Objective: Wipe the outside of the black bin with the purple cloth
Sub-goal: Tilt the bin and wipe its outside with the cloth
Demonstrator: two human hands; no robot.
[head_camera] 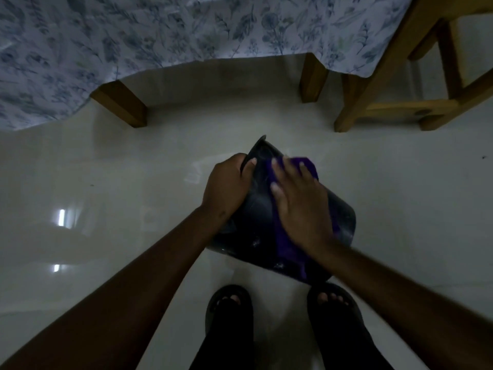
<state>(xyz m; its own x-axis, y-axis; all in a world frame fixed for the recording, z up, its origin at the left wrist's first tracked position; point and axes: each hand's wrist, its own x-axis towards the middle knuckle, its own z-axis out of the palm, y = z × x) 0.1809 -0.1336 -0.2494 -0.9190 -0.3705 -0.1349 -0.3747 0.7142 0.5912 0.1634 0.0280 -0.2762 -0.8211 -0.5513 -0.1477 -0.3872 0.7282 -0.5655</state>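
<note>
Cloth (292, 166) on bin (256, 209), before table (160, 28).

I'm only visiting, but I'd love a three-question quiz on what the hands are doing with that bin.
1. True or false: the bin stands upright on the floor.
2. Which hand presses the cloth on the bin: A left, B right?
3. What does the left hand grip?

Key
1. False: it is tipped on its side, its open end pointing away from the person.
2. B: the right hand lies flat on the cloth.
3. The bin's rim.
</note>
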